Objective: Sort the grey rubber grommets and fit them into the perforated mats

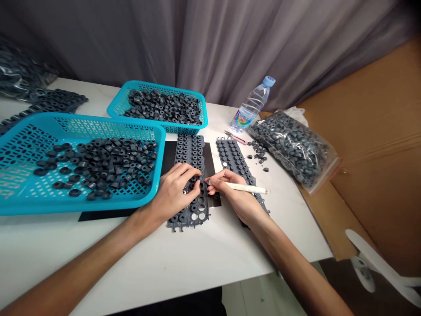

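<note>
A dark grey moulded strip [190, 151] with rows of round pieces and some open holes lies on a black sheet [212, 164]. Over its left side is my left hand [180, 186], thumb and index finger curled round a small dark piece [198, 177] at the strip. My right hand [233, 188] is closed on a white pen-like tool [248, 188], its tip pointing at the strip's right edge. A second grey strip [235, 160] lies beyond, partly under my right hand.
Two blue baskets [156, 193] [204, 114] of small dark rings stand left and behind. Pink-handled cutters [239, 139], a water bottle [251, 105], loose pieces [259, 151] and a filled clear bag [292, 142] are at the right. Cardboard [371, 131] borders the table [164, 267].
</note>
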The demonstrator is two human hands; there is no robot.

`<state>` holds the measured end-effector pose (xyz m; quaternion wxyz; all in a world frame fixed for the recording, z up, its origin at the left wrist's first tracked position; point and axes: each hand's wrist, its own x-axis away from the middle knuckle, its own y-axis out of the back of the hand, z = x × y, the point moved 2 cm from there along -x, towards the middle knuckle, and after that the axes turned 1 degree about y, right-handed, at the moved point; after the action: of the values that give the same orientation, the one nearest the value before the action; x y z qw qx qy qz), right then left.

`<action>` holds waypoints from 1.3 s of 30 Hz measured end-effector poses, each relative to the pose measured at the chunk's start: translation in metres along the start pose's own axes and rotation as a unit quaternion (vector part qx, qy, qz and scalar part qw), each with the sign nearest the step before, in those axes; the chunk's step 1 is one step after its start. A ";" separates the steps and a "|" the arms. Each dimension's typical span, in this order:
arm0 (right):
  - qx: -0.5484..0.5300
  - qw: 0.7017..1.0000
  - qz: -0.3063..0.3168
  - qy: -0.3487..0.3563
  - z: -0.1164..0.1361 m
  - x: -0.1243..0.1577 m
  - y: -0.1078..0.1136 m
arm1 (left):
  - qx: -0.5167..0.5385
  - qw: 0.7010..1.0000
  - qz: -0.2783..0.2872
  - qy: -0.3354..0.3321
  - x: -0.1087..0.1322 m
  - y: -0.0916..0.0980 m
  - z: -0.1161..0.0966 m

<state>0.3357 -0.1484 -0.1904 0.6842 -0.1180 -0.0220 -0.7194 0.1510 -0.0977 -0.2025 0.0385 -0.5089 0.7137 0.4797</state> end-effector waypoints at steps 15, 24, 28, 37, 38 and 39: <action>0.053 0.999 0.000 -0.007 -0.001 -0.001 0.007 | -0.005 1.000 0.025 0.014 0.000 -0.002 0.001; 0.061 0.998 0.006 -0.013 -0.004 -0.002 0.008 | -0.060 0.996 0.069 0.002 -0.001 0.001 -0.003; 0.043 0.999 0.009 -0.017 -0.003 -0.003 0.006 | -0.066 0.995 0.071 -0.002 -0.002 0.003 -0.005; 0.041 0.999 0.015 -0.003 -0.006 -0.006 0.007 | -0.069 0.995 0.073 0.004 -0.002 0.003 -0.006; 0.041 0.999 0.016 -0.002 -0.006 -0.006 0.007 | -0.069 0.995 0.072 0.003 -0.002 0.003 -0.005; 0.040 0.999 0.017 0.000 -0.006 -0.006 0.007 | -0.069 0.995 0.072 0.003 -0.002 0.003 -0.005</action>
<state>0.3416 -0.1444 -0.1981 0.7007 -0.0909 -0.0492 -0.7059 0.1520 -0.1002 -0.1967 -0.0331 -0.4591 0.7136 0.5281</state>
